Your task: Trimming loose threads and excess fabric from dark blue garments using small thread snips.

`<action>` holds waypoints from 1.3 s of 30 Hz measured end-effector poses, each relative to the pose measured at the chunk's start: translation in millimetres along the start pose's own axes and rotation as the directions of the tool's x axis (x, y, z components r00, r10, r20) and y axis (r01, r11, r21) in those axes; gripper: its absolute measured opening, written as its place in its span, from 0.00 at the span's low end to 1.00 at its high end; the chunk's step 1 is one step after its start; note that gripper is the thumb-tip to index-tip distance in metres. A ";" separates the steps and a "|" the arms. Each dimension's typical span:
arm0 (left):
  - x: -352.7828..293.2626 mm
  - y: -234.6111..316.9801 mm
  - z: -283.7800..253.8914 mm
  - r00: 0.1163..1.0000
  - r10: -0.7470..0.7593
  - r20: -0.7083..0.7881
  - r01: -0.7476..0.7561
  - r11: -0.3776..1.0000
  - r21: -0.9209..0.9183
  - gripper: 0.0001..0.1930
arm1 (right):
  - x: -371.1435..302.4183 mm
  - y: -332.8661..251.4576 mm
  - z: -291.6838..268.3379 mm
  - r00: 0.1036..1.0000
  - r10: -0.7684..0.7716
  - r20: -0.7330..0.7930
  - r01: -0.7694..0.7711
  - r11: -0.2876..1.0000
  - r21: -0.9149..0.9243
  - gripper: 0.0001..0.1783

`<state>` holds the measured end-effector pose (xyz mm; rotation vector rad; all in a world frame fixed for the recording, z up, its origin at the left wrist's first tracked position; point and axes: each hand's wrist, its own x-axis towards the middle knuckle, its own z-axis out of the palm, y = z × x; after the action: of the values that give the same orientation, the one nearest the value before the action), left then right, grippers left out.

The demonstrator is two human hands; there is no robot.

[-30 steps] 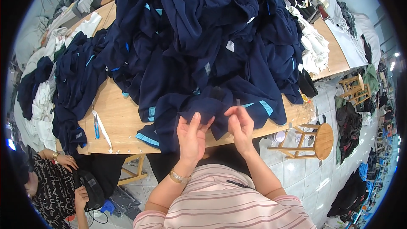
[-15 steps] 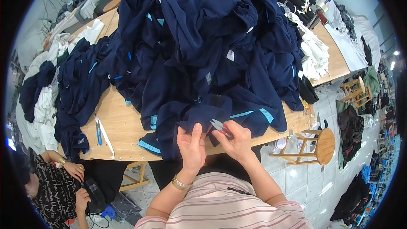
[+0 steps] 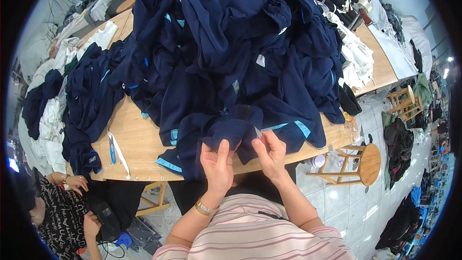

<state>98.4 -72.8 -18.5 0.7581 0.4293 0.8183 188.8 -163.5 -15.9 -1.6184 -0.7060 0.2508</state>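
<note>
"What is happening?"
"By the wooden table's [image 3: 139, 150] near edge, the left hand [image 3: 217, 164] is pinching a navy garment [image 3: 222, 131]; the right hand [image 3: 273, 161] is curling around small snips [image 3: 258, 134]."
"Which step?"
"Seemingly, lining snips up with cloth. The next move is probably calling for steady pinching."

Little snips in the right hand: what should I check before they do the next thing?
1. Right hand holds the snips: ok.
2. Left hand pinches the dark blue cloth: ok.
3. Left fingertips apart from the blades: ok, there's a gap in this view.
4. Blades open or closed: cannot tell, too small and blurry.
5. Space beyond the cloth free of other clothes: not ok, a navy pile lies there.
</note>
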 end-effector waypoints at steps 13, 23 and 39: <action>-0.8 -3.2 -8.6 0.999 0.048 0.014 -0.049 0.998 0.048 0.10 | 5.4 -2.0 -5.6 0.953 -0.199 0.226 0.273 0.890 -0.365 0.17; -1.8 -1.8 -4.2 0.996 0.093 0.004 -0.091 0.975 0.202 0.06 | 14.8 -3.5 -10.9 0.907 -0.301 0.293 0.399 0.834 -0.380 0.15; 0.2 -1.6 -1.3 0.998 -0.065 0.008 0.065 0.998 -0.023 0.07 | 10.8 -1.3 7.4 0.882 -0.456 0.118 0.469 0.871 -0.145 0.14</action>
<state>98.5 -72.8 -20.6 0.7216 0.4350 0.7581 192.9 -151.2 -13.5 -1.5497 -1.1809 -0.0996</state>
